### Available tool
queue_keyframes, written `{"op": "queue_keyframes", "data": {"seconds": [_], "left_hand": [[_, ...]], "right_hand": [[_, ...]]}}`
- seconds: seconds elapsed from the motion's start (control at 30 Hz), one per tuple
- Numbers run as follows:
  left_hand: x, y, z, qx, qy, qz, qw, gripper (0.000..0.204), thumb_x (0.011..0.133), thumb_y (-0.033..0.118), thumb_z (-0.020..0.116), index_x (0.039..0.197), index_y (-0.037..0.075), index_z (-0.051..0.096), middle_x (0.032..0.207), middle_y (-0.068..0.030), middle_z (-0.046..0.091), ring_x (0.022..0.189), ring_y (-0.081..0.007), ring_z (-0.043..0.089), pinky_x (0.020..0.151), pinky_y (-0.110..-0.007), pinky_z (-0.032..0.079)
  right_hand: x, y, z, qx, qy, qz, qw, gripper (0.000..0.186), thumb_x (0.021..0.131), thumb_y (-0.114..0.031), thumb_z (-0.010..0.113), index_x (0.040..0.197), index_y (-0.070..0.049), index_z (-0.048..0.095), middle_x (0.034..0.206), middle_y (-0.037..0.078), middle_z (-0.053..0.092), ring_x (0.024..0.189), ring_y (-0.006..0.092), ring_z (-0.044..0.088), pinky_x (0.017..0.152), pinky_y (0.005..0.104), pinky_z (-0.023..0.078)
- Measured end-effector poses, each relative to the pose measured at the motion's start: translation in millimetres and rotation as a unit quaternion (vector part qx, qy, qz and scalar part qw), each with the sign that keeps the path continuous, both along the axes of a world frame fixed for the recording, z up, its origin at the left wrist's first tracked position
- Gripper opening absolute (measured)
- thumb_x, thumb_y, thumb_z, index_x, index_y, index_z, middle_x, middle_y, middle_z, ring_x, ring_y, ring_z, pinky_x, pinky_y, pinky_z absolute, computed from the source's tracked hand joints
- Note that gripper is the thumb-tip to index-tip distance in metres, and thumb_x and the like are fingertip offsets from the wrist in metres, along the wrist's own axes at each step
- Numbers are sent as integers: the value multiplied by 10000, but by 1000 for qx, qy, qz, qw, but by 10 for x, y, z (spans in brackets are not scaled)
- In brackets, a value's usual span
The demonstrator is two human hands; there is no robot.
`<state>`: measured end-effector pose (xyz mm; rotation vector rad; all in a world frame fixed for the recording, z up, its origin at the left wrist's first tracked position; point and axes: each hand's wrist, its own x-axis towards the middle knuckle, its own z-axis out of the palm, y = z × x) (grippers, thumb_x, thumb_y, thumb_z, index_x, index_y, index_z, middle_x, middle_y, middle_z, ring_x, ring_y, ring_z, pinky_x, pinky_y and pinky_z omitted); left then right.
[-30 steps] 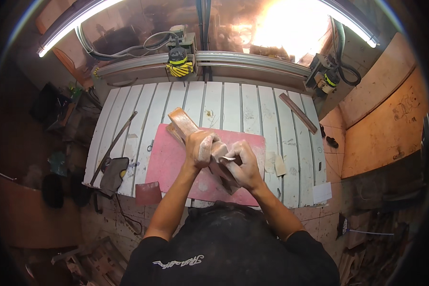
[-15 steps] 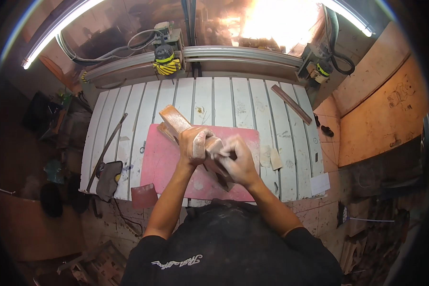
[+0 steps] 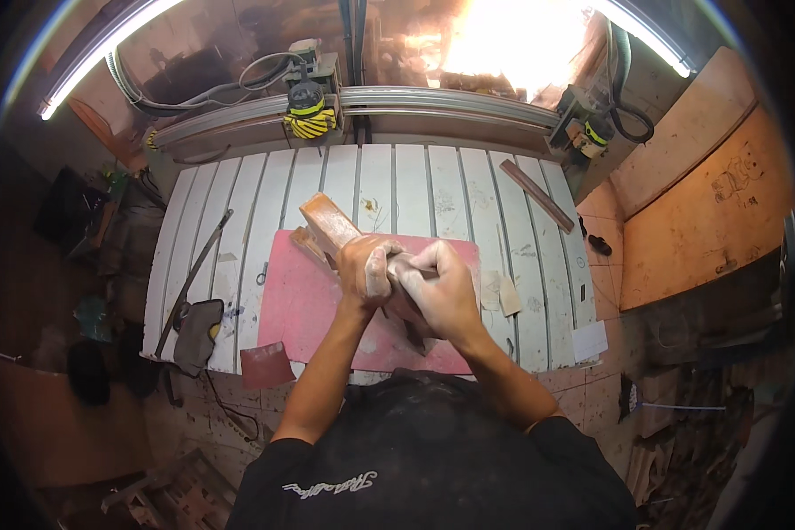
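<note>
dark red square sheet [image 3: 268, 367]: near left, by pink mat [image 3: 293, 305] | wooden piece [image 3: 329, 221]: centre, over mat, far end tilted left | left hand [image 3: 365, 270]: clasped around piece | right hand [image 3: 437, 287]: fingers curled at piece, pinch unclear | beige scrap [image 3: 510, 297]: right of mat

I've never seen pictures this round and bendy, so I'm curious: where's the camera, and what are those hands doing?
The camera is on the person's head, looking down; its wide lens bends straight edges. There's no robot here, just two bare hands. The left hand grips a wooden piece. The right hand bends its fingers at the near end; I can't see whether they pinch something. Underneath is a pink mat on a white slatted table, with a dark red sheet nearby.
</note>
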<state>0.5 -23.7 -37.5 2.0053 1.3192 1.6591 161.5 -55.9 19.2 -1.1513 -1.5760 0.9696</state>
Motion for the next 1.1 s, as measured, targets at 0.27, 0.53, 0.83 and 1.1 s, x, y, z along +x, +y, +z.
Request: {"op": "queue_keyframes", "data": {"seconds": [0.27, 0.53, 0.83, 1.1], "left_hand": [[20, -67, -1, 5, -20, -6, 1000, 494, 958, 324, 394, 775, 8, 726, 734, -186, 705, 658, -412, 663, 697, -488, 523], [25, -51, 8, 19, -17, 8, 1000, 496, 948, 325, 398, 781, 20, 751, 731, -181, 708, 665, -396, 676, 696, -471, 518], [49, -40, -8, 18, -25, 7, 999, 431, 906, 305, 461, 741, 31, 749, 743, -169, 735, 701, -382, 711, 735, -473, 557], [49, -4, -13, 33, -29, 15, 999, 425, 912, 297, 458, 741, 33, 744, 739, -167, 732, 687, -387, 702, 736, -477, 554]], "right_hand": [[48, 19, 77, -38, -29, 15, 999, 204, 913, -120, 779, 871, 20, 637, 884, 145, 655, 804, 222, 667, 759, 377, 547], [18, 180, 71, -56, -13, -34, 998, 205, 899, -98, 777, 845, 10, 611, 857, 127, 632, 791, 185, 632, 756, 357, 529], [35, 111, 94, -79, -38, -40, 995, 226, 927, -135, 784, 849, -4, 617, 850, 98, 670, 802, 147, 651, 733, 340, 536], [-12, -23, -120, 62, -14, -11, 998, 248, 951, -142, 808, 858, -23, 611, 872, 68, 629, 807, 139, 595, 756, 320, 507]]}}
